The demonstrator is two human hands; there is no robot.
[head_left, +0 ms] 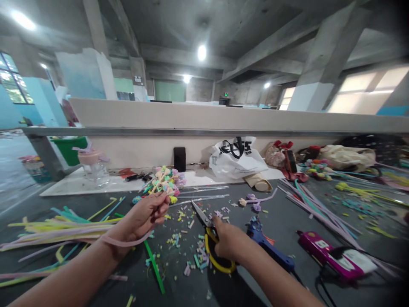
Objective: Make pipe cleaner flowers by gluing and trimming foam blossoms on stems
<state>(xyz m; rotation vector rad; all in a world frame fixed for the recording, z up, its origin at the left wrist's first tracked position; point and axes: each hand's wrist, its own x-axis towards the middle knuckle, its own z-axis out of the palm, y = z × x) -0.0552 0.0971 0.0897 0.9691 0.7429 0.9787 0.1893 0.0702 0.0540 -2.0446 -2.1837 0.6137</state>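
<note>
My left hand [145, 216] is raised above the dark table [281, 221] and grips a bunch of pastel straw flowers [164, 181] by their stems, blooms pointing up and away. A pink strip loops around that wrist. My right hand [227, 241] rests low on the table, closed around the yellow handles of a pair of scissors [209, 232]. The blades point up-left toward the bunch and are slightly apart. Small cut straw bits [188, 238] lie scattered under and between both hands.
Long pastel straws [57, 226] lie at the left and more straws [316, 204] at the right. A blue glue gun [266, 243] and a pink glue gun [332, 256] lie right of my right hand. A white bag [238, 160], a jar [92, 166] and a phone [179, 158] stand by the back wall.
</note>
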